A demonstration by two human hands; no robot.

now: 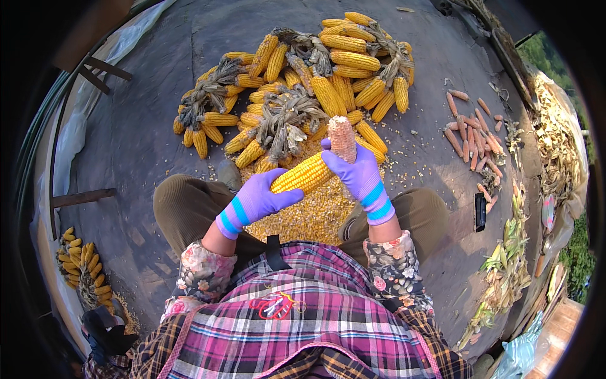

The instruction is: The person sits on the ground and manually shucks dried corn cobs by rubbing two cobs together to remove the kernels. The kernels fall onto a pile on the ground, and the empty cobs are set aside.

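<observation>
My left hand (260,199), in a purple glove with blue bands, grips one end of a yellow ear of corn (305,174). A bare corncob (342,138) stands nearly upright in my right hand (352,166), gloved alike, whose fingers lie at the ear's other end. Under both hands a heap of loose corn kernels (303,220) lies between my legs. Just beyond it are bunches of corn ears (355,60) tied together by their dry husks (289,118).
Stripped corncobs (473,135) lie scattered at the right, near a dark phone-like object (480,212) and a row of husks (509,265). A sack of dry husks (558,142) stands at the right edge. At the lower left, more corn (85,270) lies by another person (106,331).
</observation>
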